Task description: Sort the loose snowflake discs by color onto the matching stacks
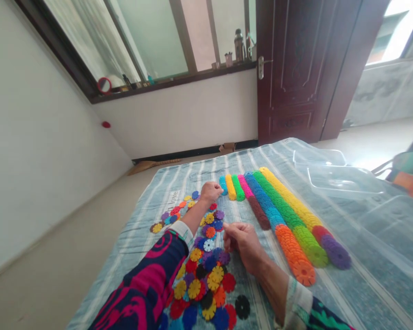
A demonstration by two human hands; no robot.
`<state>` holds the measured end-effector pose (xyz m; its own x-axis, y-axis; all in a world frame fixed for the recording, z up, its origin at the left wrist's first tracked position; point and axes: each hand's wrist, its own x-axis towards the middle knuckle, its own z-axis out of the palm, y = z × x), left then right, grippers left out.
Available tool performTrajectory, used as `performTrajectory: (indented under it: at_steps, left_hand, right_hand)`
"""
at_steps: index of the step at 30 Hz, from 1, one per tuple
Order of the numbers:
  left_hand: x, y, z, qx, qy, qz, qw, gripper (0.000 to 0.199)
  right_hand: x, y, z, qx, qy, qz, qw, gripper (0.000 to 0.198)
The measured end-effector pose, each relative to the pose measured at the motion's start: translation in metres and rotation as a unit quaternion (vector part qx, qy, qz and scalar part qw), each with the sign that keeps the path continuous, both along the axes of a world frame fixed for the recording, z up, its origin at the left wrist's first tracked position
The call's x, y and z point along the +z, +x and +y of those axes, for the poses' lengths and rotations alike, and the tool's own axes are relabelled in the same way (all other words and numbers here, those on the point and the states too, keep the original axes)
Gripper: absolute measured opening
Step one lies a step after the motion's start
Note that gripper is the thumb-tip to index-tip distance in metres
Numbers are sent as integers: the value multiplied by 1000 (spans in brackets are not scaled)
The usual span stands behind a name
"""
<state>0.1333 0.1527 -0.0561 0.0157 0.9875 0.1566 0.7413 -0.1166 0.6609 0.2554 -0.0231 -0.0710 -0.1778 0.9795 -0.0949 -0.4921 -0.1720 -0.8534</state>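
Slotted plastic discs in many colours lie in a loose pile (194, 288) on the striped bed cover (124, 275). My left hand (211, 191) is closed, its fingertips at the near end of a short light-blue row of discs (223, 183); whatever it pinches is hidden. Nearer to me, my right hand (244, 243) is curled, with thumb and forefinger together beside a dark blue disc (218, 225) at the pile's edge. I cannot make out what it holds. Next to the light-blue row lie short yellow (231, 187) and green (238, 188) rows.
Longer overlapping rows extend rightward: pink and brown (259, 213), blue and orange (289, 243), green (296, 224), and yellow ending in purple (335, 252). Clear plastic containers (344, 181) stand on the right. Beyond the bed are a wall and a dark red door (296, 68).
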Motion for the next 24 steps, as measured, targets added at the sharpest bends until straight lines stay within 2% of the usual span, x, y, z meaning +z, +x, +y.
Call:
performTrajectory:
  at_steps: [7, 11, 13, 17, 22, 24]
  left_hand:
    - [0, -4, 1, -17, 16, 26, 999, 7]
    - [9, -17, -22, -32, 14, 33, 999, 9]
    - [14, -29, -45, -52, 17, 46, 997, 10]
    - [19, -60, -111, -153, 63, 114, 980, 17]
    - [8, -89, -210, -226, 201, 142, 943, 18]
    - [2, -93, -247, -274, 216, 176, 920, 26]
  right_hand:
    - [-1, 0, 0, 0, -1, 3, 1000, 46]
    - [-1, 2, -2, -3, 6, -17, 1000, 47]
    - [-1, 3, -2, -4, 14, -36, 999, 48]
    - [-1, 3, -5, 4, 26, -58, 998, 49]
    - [0, 5, -9, 3, 37, -72, 997, 47]
    - [2, 7, -12, 1, 44, -79, 996, 46]
